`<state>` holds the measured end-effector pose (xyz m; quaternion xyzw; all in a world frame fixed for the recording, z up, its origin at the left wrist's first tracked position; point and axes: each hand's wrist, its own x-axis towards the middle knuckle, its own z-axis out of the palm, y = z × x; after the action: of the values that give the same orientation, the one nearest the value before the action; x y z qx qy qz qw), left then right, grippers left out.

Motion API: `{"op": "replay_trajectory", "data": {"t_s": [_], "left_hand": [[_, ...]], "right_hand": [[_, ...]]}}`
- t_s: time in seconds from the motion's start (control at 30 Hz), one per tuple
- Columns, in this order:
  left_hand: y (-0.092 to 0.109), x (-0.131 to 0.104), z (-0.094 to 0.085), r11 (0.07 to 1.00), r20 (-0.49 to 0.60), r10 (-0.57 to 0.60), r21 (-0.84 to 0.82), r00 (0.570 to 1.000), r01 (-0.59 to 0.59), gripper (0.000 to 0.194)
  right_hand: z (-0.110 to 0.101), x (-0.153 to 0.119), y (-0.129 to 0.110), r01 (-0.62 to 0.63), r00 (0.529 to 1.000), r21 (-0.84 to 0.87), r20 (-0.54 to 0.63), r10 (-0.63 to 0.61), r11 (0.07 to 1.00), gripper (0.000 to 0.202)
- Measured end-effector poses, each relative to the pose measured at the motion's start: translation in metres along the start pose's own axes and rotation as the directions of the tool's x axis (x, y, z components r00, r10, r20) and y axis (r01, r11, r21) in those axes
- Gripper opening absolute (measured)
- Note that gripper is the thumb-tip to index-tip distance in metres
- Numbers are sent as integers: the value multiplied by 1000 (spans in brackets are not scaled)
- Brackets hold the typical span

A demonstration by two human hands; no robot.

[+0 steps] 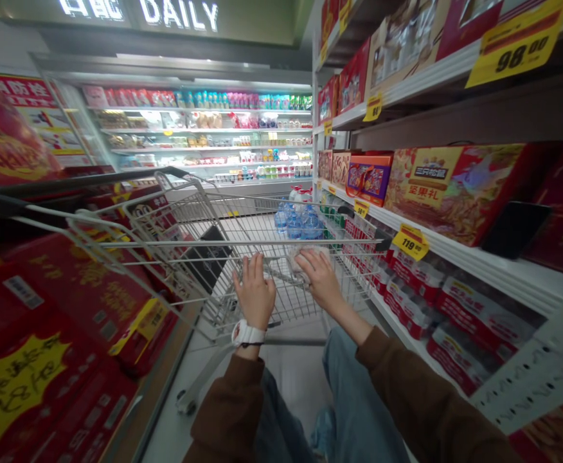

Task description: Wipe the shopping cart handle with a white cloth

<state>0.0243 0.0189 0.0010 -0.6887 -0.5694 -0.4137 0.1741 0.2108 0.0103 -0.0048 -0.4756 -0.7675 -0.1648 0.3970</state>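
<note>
A wire shopping cart (281, 244) stands sideways in front of me. My left hand (256, 292), with a white watch (249, 334) on the wrist, lies against the cart's near side, its fingers spread and nothing in it. To the right, my right hand (319, 276) is on a crumpled whitish cloth or wad (298, 260) at the cart's wires, fingers bent over it. Beyond the wires, blue-tinted water bottles (301, 222) show. A black box-like object (207, 257) is seen through the cart's left part.
Stacked red gift boxes (83, 289) flank the left side. On the right, shelves (455, 251) hold gift boxes, a dark phone-like object (517, 229) and packed bottles. A lit refrigerated display (204, 151) spans the back.
</note>
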Motion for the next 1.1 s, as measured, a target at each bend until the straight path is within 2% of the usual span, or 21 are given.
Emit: {"op": "replay_trajectory", "data": {"t_s": [0.13, 0.27, 0.43, 0.57, 0.7, 0.9, 1.1], "left_hand": [[-4, -1, -4, 1000, 1, -3, 1, 1000, 3, 62], [-8, -2, -6, 1000, -9, -2, 0, 1000, 2, 62], [-11, -3, -9, 1000, -10, -12, -8, 1000, 12, 62], [-14, -3, -10, 1000, -2, -14, -8, 1000, 14, 62], [-15, -4, -11, 1000, -15, -2, -5, 1000, 2, 62], [-12, -5, -14, 1000, -4, -21, -13, 1000, 21, 62], [-13, -6, -13, 1000, -16, -18, -12, 1000, 18, 62]], "right_hand": [[-7, -1, -4, 12, 999, 37, 38, -14, 999, 76], [-16, 3, 1, -9, 1000, 27, -15, 9, 1000, 76], [-7, -5, 2, 12, 1000, -10, 13, -12, 1000, 75], [-14, -10, 1, 21, 998, -5, 56, -21, 1000, 76], [-22, -7, 4, -6, 1000, -39, -5, 6, 999, 75], [-13, -11, 4, -22, 1000, -48, 9, 22, 999, 74], [-32, -5, 7, -23, 1000, -25, 1, 23, 999, 75]]}}
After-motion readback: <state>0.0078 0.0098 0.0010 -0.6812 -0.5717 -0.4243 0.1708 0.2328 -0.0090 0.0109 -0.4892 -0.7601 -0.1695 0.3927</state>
